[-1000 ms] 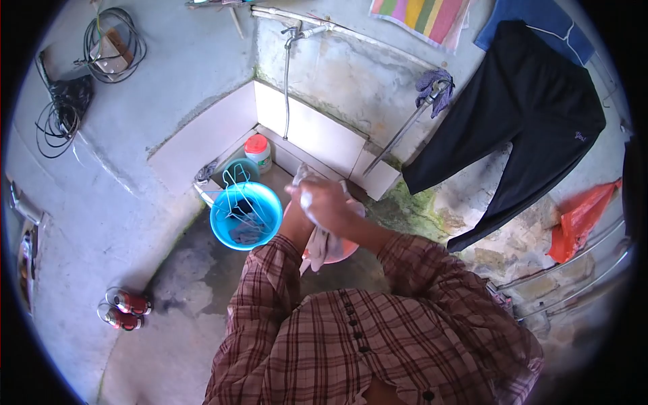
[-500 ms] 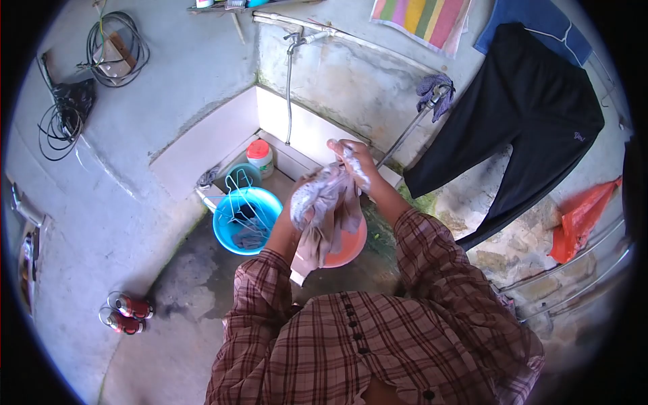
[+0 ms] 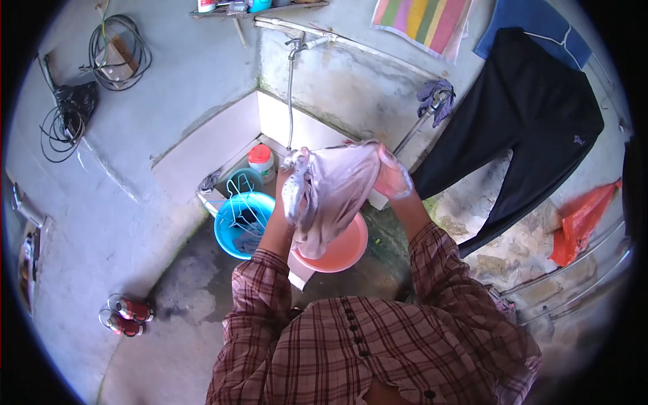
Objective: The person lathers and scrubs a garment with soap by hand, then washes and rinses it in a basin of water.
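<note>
Spread apart since the earlier frame, with the cloth [image 3: 337,192] opened out between: left hand [image 3: 294,189] and right hand [image 3: 394,174]. Left hand: fingers closed on one upper corner of the cloth, suds over the skin. Right hand: at the opposite upper corner, suds along the outer side, exact degree of closing impossible to tell. Cloth: pale, wet-looking, hanging in folds over the pink basin [image 3: 347,253], partly covering it.

To the left of the pink basin: blue basin [image 3: 227,237], with hangers [image 3: 239,217] and dark and grey fabric [image 3: 248,241] inside. Just behind: green basin [image 3: 248,177] and red-lidded jar [image 3: 262,164], side by side. Above: thin hose [image 3: 291,101], hanging from the tap [image 3: 295,46]. To the right, hung up: black trousers [image 3: 533,108].
</note>
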Demonstrator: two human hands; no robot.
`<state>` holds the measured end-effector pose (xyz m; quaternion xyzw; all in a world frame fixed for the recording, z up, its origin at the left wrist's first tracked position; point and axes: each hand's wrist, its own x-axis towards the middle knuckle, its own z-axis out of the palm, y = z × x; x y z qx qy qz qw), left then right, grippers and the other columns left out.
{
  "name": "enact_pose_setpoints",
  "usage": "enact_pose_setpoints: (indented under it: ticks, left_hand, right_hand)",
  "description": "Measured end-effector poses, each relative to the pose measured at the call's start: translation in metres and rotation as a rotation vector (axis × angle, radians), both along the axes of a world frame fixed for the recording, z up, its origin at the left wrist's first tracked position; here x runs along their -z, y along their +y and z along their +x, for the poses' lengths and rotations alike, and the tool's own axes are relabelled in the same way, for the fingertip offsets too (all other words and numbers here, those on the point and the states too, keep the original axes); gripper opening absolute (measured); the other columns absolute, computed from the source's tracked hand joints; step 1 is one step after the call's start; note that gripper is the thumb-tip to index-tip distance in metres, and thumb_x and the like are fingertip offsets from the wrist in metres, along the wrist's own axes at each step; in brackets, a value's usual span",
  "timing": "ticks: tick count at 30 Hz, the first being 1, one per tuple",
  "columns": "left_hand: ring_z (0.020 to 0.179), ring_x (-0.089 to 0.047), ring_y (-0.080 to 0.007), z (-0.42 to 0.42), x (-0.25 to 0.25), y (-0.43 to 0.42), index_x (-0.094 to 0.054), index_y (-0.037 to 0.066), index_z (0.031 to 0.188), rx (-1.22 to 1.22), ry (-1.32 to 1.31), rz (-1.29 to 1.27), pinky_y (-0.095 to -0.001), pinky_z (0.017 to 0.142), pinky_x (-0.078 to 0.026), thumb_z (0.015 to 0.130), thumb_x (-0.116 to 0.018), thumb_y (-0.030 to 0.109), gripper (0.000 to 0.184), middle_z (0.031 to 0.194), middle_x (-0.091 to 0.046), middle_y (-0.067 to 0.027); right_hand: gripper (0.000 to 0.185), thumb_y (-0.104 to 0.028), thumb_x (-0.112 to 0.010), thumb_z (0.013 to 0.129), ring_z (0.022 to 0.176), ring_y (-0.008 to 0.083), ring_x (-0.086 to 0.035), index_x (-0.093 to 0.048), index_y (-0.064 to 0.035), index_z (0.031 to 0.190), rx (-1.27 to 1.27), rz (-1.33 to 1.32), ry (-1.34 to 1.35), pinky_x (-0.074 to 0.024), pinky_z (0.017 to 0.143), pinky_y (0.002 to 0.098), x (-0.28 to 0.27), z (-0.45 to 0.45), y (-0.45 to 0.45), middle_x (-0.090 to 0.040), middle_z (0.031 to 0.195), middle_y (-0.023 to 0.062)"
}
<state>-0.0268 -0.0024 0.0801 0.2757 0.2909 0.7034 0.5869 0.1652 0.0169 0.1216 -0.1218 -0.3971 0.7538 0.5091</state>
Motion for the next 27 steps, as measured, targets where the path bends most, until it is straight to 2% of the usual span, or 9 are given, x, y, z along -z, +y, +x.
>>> enact_pose_setpoints:
  ticks: [5,8,10,11,13,15,18,25,27]
  left_hand:
    - [0.071,-0.051,-0.0059,0.021,0.017,0.002,-0.057,0.005,0.089,0.07,0.106,0.01,-0.0253,0.064,-0.043,0.091,-0.059,0.026,0.022,0.076,-0.055,0.0001]
    - [0.083,-0.057,-0.0124,0.005,0.055,0.005,-0.058,0.001,0.098,-0.062,0.978,0.501,-0.0262,0.073,-0.047,0.091,-0.055,0.014,0.015,0.089,-0.06,-0.005]
    - [0.078,-0.057,-0.0126,0.003,0.089,0.022,-0.059,0.004,0.099,0.212,0.228,0.177,-0.0275,0.073,-0.048,0.089,-0.056,0.016,0.016,0.089,-0.06,-0.0062]
    - [0.076,-0.056,-0.013,0.009,0.081,0.029,-0.059,0.005,0.099,0.249,-0.054,-0.126,-0.0272,0.073,-0.048,0.089,-0.055,0.018,0.017,0.089,-0.059,-0.0061]
    - [0.077,-0.056,-0.0135,0.021,0.086,0.034,-0.058,0.007,0.102,0.186,-0.104,-0.266,-0.0266,0.073,-0.048,0.091,-0.052,0.02,0.019,0.092,-0.059,-0.0061]
    - [0.082,-0.056,-0.0135,0.038,0.131,0.042,-0.054,0.009,0.109,0.005,0.362,0.069,-0.0261,0.073,-0.048,0.094,-0.047,0.02,0.021,0.097,-0.058,-0.0061]
    - [0.084,-0.057,-0.0144,0.046,0.112,0.031,-0.054,0.008,0.11,0.025,0.406,0.169,-0.0265,0.076,-0.048,0.093,-0.047,0.019,0.022,0.097,-0.058,-0.0071]
    - [0.089,-0.058,-0.0165,0.031,0.099,0.026,-0.052,0.004,0.114,0.048,0.611,0.267,-0.0274,0.082,-0.046,0.092,-0.048,0.018,0.026,0.098,-0.059,-0.0095]
    - [0.091,-0.058,-0.0171,0.028,0.086,0.012,-0.052,0.003,0.114,-0.022,0.863,0.349,-0.0277,0.084,-0.046,0.092,-0.048,0.017,0.027,0.098,-0.059,-0.0101]
  right_hand:
    - [0.017,-0.022,-0.057,0.089,0.084,0.0211,-0.059,-0.057,-0.0065,0.097,-0.301,-0.108,0.337,-0.0487,0.082,0.0395,0.091,-0.01,0.071,-0.062,0.093,0.0079]
    - [0.011,-0.019,-0.063,0.084,0.075,0.02,-0.059,-0.059,-0.0085,0.087,0.278,0.288,-0.518,-0.0507,0.071,0.0345,0.017,-0.06,-0.02,-0.062,0.076,0.0052]
    - [0.012,-0.024,-0.061,0.085,0.069,0.0205,-0.061,-0.063,-0.0139,0.08,0.383,1.045,-1.098,-0.0488,0.06,0.0348,0.011,-0.071,-0.049,-0.061,0.069,0.0059]
    - [0.014,-0.025,-0.062,0.085,0.068,0.0217,-0.061,-0.064,-0.0134,0.078,0.458,1.125,-1.124,-0.0485,0.059,0.0348,0.022,-0.075,-0.051,-0.061,0.07,0.0066]
    - [0.017,-0.026,-0.063,0.084,0.066,0.0241,-0.062,-0.065,-0.0124,0.074,0.609,1.285,-1.17,-0.0478,0.058,0.0347,0.048,-0.079,-0.045,-0.062,0.071,0.0081]
    - [0.008,-0.015,-0.063,0.082,0.062,0.0243,-0.061,-0.065,-0.008,0.079,0.716,1.182,-1.073,-0.0486,0.056,0.0314,0.048,-0.076,-0.028,-0.062,0.07,0.0091]
    - [0.006,-0.007,-0.064,0.078,0.063,0.0256,-0.062,-0.066,-0.006,0.084,0.506,0.593,-1.084,-0.0493,0.056,0.0345,0.073,-0.072,0.014,-0.064,0.072,0.0103]
    - [0.006,-0.016,-0.065,0.08,0.062,0.0311,-0.06,-0.066,-0.0105,0.079,0.606,1.227,-0.953,-0.047,0.054,0.0396,0.049,-0.082,-0.054,-0.061,0.069,0.012]
    - [0.006,-0.009,-0.064,0.081,0.059,0.0231,-0.062,-0.067,-0.0069,0.086,0.684,1.267,-0.923,-0.0475,0.053,0.034,0.057,-0.079,-0.038,-0.064,0.071,0.0123]
